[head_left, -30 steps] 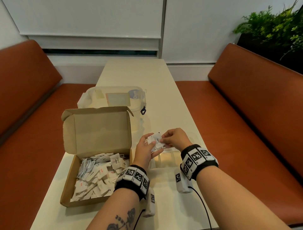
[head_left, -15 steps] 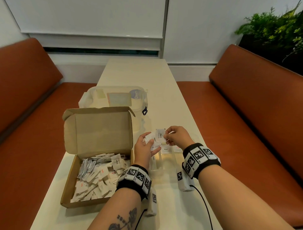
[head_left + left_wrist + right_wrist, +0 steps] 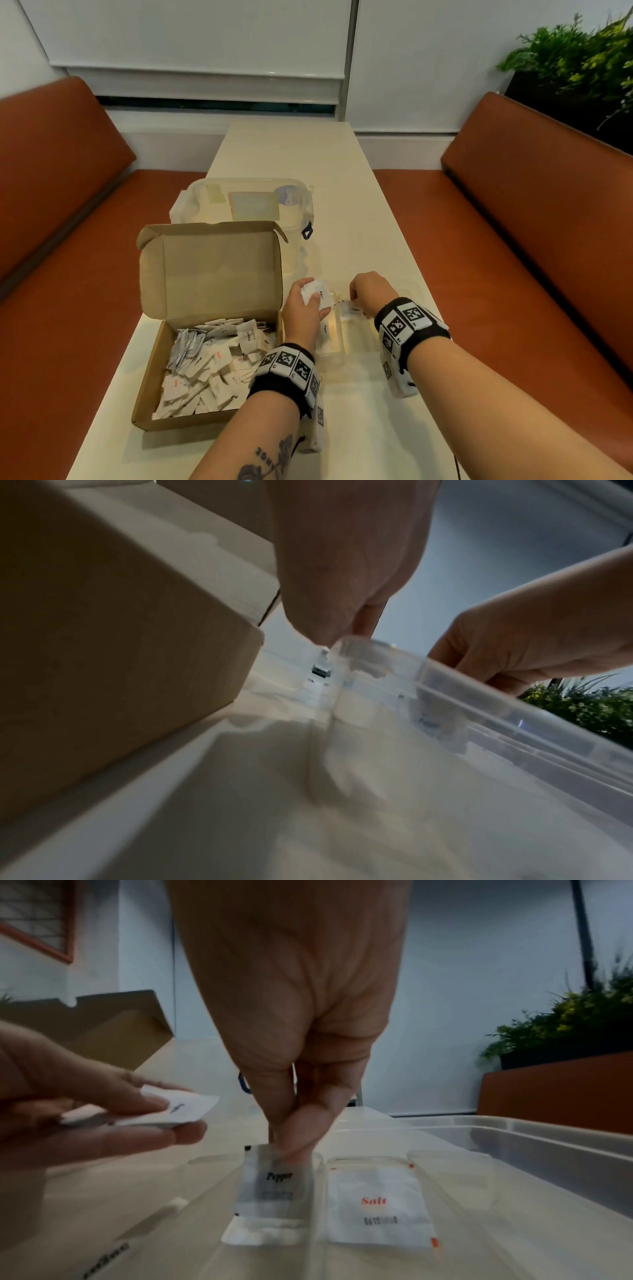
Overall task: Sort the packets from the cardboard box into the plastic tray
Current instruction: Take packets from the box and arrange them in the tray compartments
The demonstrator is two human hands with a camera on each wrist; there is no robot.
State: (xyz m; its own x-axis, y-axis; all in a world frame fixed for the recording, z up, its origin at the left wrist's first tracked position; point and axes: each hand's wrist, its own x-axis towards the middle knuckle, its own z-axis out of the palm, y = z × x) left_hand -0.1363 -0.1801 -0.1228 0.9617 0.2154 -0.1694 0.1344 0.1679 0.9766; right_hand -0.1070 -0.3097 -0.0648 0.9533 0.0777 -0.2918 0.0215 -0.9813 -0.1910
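Right hand (image 3: 291,1131): I pinch the pepper packet (image 3: 274,1185) upright, so it enters its own slot of the plastic tray (image 3: 548,1139).
Left hand (image 3: 85,1118): I grip the spare packets (image 3: 185,1110) beside, ready for sorting.

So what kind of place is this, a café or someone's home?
Probably a café or canteen booth rather than a home. A long narrow table runs between two padded orange bench seats, with a planter of greenery behind one. The cardboard box of single-serve salt and pepper packets fits that too.
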